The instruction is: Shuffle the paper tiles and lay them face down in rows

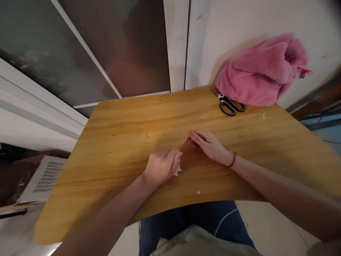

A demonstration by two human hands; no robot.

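My left hand (163, 165) is curled into a fist above the middle of the table. From under its thumb side juts a jagged white scrap of paper (177, 171), most of it hidden by the fingers. To the right and a little farther off is my right hand (204, 142), its fingers bent and drawn together with the thumb along them. What those fingers hold, if anything, is hidden. A red cord bracelet (233, 160) circles the right wrist. The two hands are close but apart.
The wooden table (119, 128) has a rounded front cut-out by my lap. Black-handled scissors (229, 106) lie at the back, beside a pink plush bundle (262, 73) against the wall. Tiny white bits (198, 192) dot the tabletop. A printed box (44, 177) stands left of the table.
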